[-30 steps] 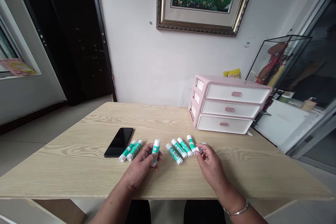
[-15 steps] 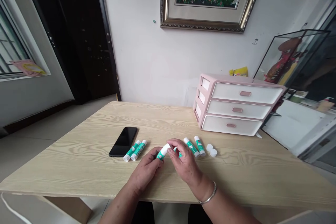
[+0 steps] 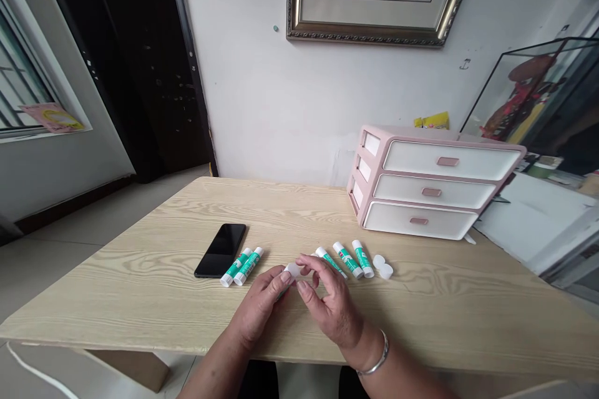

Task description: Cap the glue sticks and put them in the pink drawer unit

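The left hand (image 3: 257,304) holds a tube (image 3: 292,271) above the front part of the worktop (image 3: 154,305), its fingers closed around the body. The tube leans, with its white end up toward the right hand (image 3: 336,307) and a little green showing below the thumb. The right hand's thumb and forefinger stand a narrow way apart just beside that white end; whether they touch it I cannot tell. A silver bracelet (image 3: 377,355) circles the right wrist.

Beyond the right hand, 3 more tubes lie on the worktop, all slanting the same way: the near tube (image 3: 330,260) is partly hidden by the fingers, then come the middle tube (image 3: 347,260) and the far tube (image 3: 363,259). A small white tip shows next to the near tube, too covered to make out. To the right of the far tube, 2 white caps (image 3: 385,271) lie together.

On the left side, 2 other tubes (image 3: 249,266) lie side by side, just beside a black phone (image 3: 219,250). At the back right stands a pink and white drawer unit (image 3: 435,187) with 3 drawers, all pushed in. A framed picture (image 3: 374,31) hangs on the wall (image 3: 262,112) above.
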The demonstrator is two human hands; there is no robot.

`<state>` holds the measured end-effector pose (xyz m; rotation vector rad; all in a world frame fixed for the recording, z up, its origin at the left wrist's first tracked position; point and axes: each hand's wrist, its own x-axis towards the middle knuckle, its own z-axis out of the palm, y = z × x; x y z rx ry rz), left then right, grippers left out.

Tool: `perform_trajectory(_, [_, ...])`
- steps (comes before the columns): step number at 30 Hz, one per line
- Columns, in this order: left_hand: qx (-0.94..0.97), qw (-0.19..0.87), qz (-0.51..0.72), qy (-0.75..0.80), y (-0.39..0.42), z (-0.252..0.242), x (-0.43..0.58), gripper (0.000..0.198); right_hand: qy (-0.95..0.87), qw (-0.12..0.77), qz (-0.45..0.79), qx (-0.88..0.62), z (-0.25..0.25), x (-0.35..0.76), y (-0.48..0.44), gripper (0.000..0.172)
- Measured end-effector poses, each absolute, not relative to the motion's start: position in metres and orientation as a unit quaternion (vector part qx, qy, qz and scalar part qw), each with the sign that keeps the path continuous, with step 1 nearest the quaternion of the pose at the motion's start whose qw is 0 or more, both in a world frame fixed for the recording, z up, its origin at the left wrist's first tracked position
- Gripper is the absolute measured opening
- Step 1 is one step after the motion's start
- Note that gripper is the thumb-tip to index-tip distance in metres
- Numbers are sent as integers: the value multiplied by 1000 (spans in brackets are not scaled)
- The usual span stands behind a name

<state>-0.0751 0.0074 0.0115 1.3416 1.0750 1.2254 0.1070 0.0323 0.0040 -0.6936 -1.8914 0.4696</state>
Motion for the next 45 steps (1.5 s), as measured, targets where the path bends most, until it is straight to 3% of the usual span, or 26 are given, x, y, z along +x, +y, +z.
perform_trajectory(5, [521, 500, 526, 449, 12, 0, -79, 56, -770, 523, 194, -309, 3, 112, 32, 21])
perform_trajectory(19, [509, 489, 562, 431, 11, -2, -79, 48, -779, 511, 189, -311, 9, 107, 26, 15])
perform_trajectory(23, [539, 465, 524, 468, 6, 6, -78, 50, -793, 496, 194, -298, 16, 101, 22, 18])
perform_trajectory(28, [570, 495, 479, 448, 0, 17, -74, 39, -815, 442, 209, -310, 16, 92, 23, 16])
perform_trajectory(33, [572, 519, 457, 442, -2, 21, -71, 42, -795, 461, 187, -348, 2, 92, 28, 12])
perform_trajectory(39, [526, 423, 517, 526, 4, 14, -74, 47, -788, 463, 99, -393, 2, 95, 29, 13])
perform_trajectory(45, [531, 360, 512, 572, 6, 9, -75, 39, -804, 368, -30, -467, -4, 92, 35, 25])
